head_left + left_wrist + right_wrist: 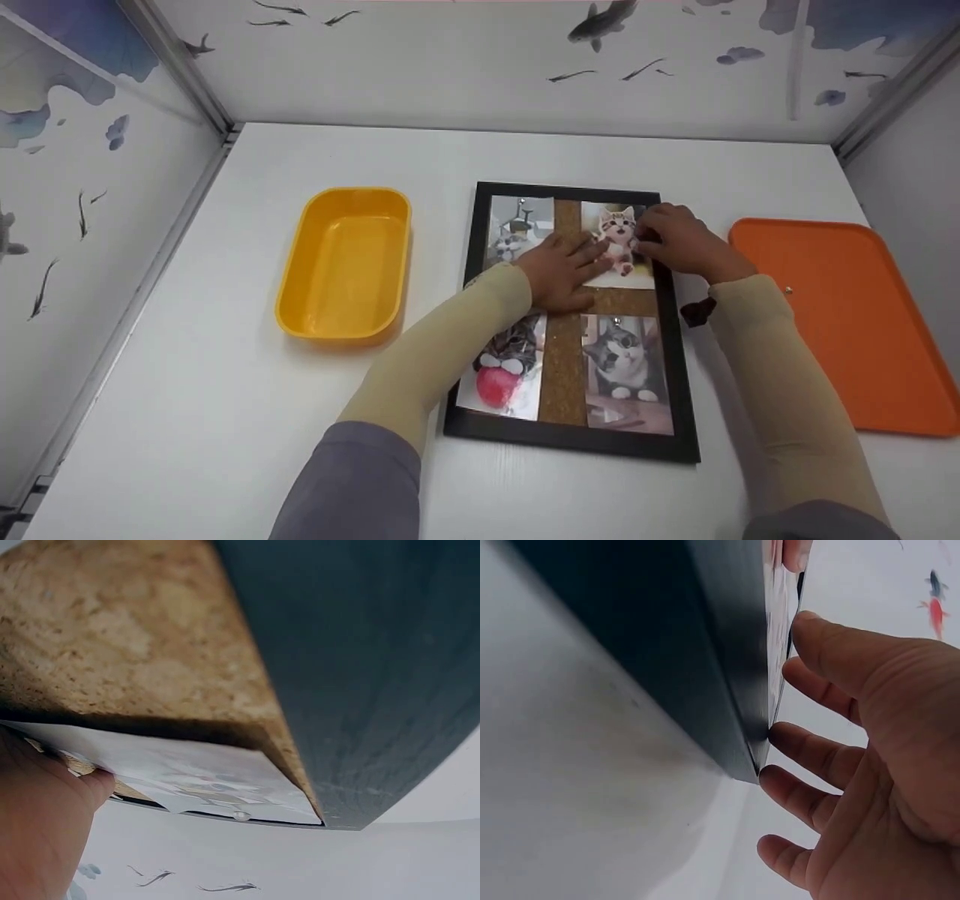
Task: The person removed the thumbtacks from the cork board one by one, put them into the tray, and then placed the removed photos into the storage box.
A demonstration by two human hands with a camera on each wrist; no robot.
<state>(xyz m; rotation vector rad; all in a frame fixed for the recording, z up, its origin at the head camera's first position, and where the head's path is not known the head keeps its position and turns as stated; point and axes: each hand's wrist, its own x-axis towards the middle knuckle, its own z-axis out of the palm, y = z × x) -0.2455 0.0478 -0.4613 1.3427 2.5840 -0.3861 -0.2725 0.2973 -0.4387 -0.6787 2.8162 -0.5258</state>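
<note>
A black-framed cork board (568,375) lies on the table with several cat photos on it. My left hand (562,271) lies over the middle of the board, fingers spread, its fingertips on the kitten photo (619,277) at the top right. In the left wrist view, the upper left photo (202,772) stands slightly off the cork, with a clear pin (241,816) near its far edge. My right hand (686,241) is at that kitten photo's right edge. In the right wrist view, its loosely bent fingers (810,750) touch the black frame (739,652), thumb apart from them.
A yellow plastic bin (343,262) stands left of the board. To the right lies an orange tray (847,337) with a small shiny pin (788,290) on it. White panels with painted fish enclose the table at the back and sides.
</note>
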